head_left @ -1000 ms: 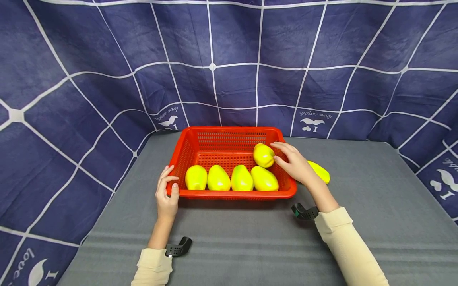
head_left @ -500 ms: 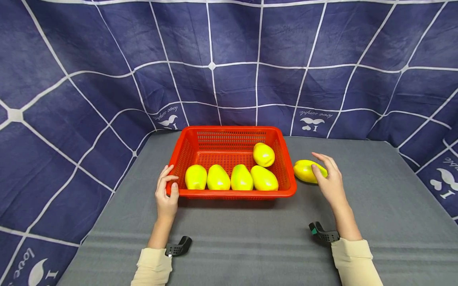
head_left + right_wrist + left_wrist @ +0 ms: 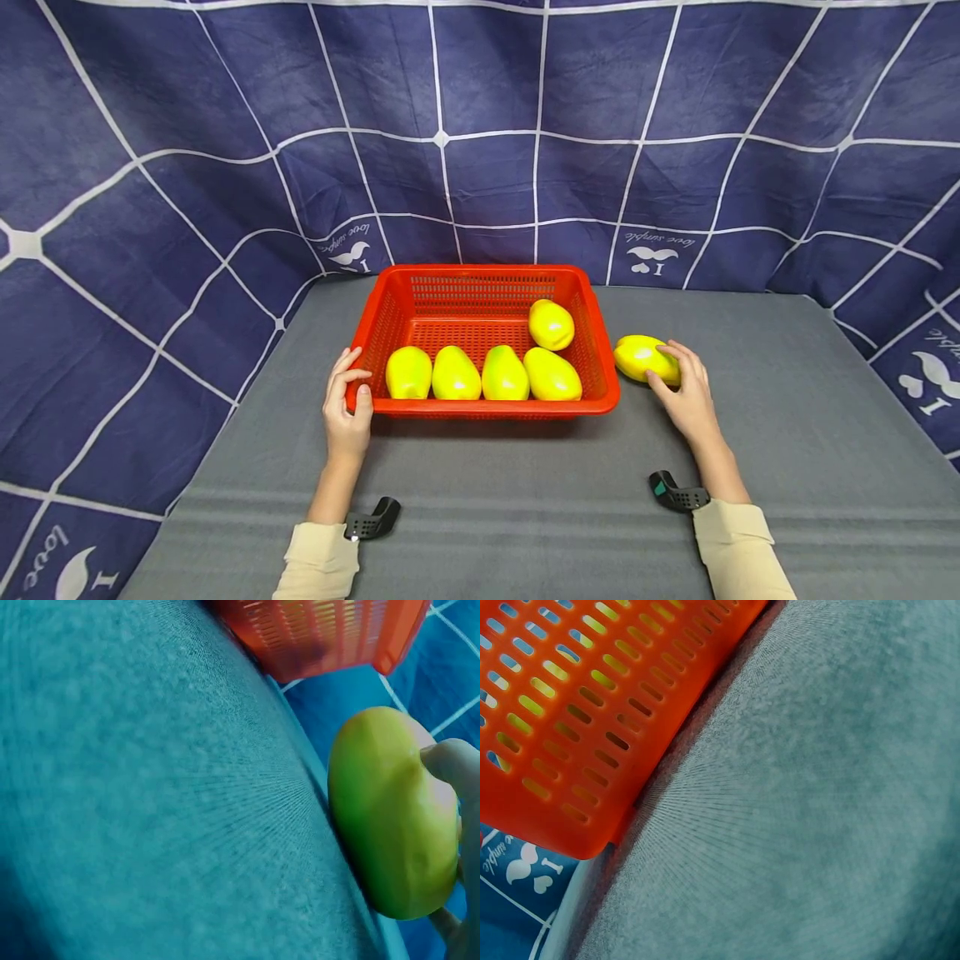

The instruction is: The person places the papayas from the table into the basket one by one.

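Note:
A red plastic basket (image 3: 480,407) with slotted walls sits on the table. My left hand (image 3: 348,408) holds its left rim near the front corner, fingers curled over the edge. To the right of the basket a yellow mango (image 3: 637,357) lies on the table. My right hand (image 3: 688,398) grips that mango's right end, thumb on the near side and fingers over the far side. In the right wrist view the thumb (image 3: 450,761) presses against the mango, which shows green and orange tones. The left wrist view shows the basket's wall (image 3: 592,712) but not the fingers.
Several yellow mangoes (image 3: 505,375) stand in a row along the basket's front wall. Another mango (image 3: 551,325) lies behind them at the right. Grey cloth (image 3: 510,508) covers the table, and a blue curtain (image 3: 487,100) with white lines hangs behind it.
My right hand has moved from the mango inside the basket, right to the one on the table, and its fingers have closed round it. My left hand stays on the rim.

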A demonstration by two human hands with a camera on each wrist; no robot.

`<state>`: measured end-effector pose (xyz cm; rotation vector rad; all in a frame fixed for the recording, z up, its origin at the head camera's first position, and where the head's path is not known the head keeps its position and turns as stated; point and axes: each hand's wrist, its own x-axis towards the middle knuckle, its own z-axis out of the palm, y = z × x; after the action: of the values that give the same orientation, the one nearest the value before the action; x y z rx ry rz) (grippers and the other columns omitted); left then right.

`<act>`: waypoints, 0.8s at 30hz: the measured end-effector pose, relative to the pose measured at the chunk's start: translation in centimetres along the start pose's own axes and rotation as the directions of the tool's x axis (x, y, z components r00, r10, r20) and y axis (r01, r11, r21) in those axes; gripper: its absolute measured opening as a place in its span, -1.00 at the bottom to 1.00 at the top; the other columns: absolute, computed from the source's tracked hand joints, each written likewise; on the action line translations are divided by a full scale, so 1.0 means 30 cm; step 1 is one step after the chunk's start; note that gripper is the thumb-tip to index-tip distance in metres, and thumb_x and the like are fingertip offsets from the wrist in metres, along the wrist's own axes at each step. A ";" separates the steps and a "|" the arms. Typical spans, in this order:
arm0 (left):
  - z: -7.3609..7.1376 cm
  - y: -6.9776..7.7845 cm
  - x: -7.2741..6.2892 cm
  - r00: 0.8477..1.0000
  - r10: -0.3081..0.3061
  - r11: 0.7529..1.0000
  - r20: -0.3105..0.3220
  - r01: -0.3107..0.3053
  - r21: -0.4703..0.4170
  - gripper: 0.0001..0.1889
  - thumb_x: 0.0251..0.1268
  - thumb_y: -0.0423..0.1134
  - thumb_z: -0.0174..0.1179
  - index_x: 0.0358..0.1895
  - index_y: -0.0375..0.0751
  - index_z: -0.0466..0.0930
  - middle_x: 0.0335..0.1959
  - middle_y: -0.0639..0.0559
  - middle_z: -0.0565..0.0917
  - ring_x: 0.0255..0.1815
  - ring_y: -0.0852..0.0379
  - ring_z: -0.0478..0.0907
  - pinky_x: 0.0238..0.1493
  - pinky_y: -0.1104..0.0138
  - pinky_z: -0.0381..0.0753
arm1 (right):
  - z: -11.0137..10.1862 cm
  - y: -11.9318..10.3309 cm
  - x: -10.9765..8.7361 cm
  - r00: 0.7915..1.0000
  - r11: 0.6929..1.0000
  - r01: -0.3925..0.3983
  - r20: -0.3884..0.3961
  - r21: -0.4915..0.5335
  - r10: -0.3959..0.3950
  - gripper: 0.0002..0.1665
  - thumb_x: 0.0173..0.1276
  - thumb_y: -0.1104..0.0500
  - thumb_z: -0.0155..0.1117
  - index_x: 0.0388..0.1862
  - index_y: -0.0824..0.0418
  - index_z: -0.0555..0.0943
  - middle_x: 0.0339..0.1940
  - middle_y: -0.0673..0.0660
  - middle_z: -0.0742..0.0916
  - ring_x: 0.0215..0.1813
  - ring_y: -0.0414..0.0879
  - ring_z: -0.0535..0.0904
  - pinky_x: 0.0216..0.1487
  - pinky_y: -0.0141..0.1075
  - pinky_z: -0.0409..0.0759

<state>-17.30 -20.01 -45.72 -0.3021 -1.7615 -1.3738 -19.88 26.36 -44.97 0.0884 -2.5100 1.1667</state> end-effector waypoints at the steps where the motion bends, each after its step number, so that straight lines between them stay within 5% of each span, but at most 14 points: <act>1: 0.000 0.000 0.000 1.000 -0.001 1.000 0.002 0.001 0.002 -0.84 0.14 -0.51 0.01 -0.27 -0.58 0.52 0.21 -0.01 0.61 0.45 0.21 0.36 0.55 0.40 0.19 | 0.004 0.006 -0.003 1.000 1.000 0.001 -0.009 -0.003 -0.001 -0.46 0.35 0.21 0.25 0.28 0.35 0.44 0.44 0.42 0.38 0.46 0.43 0.17 0.41 0.36 0.10; 15: 0.005 -0.001 0.014 1.000 -0.010 1.000 0.009 0.010 0.018 -0.83 0.15 -0.51 0.00 -0.26 -0.57 0.51 0.15 -0.54 0.53 0.46 0.19 0.35 0.55 0.40 0.20 | 0.015 0.020 0.005 0.999 0.999 -0.028 -0.016 0.039 0.028 -0.33 0.30 0.34 0.26 0.40 0.35 0.36 0.35 0.48 0.29 0.41 0.41 0.14 0.33 0.29 0.13; 20: 0.001 -0.007 0.005 1.000 -0.009 1.000 0.004 0.009 0.028 -0.83 0.13 -0.51 0.00 -0.26 -0.56 0.52 0.16 -0.44 0.58 0.45 0.17 0.36 0.54 0.42 0.20 | 0.012 0.014 0.004 0.994 0.996 -0.092 -0.050 0.010 0.093 -0.32 0.32 0.32 0.27 0.42 0.35 0.36 0.31 0.50 0.32 0.37 0.41 0.25 0.34 0.27 0.22; 24: -0.003 -0.007 -0.003 1.000 -0.008 1.000 -0.001 0.008 0.020 -0.82 0.13 -0.49 0.01 -0.27 -0.57 0.52 0.20 -0.11 0.62 0.45 0.16 0.37 0.54 0.40 0.20 | 0.002 -0.009 0.001 0.988 0.990 -0.139 -0.063 -0.003 0.139 -0.33 0.32 0.28 0.29 0.41 0.33 0.39 0.30 0.48 0.38 0.37 0.40 0.30 0.36 0.25 0.23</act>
<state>-17.34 -20.13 -45.92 -0.2838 -1.7763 -1.3610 -19.87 26.13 -44.82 -0.1249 -2.4989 1.1941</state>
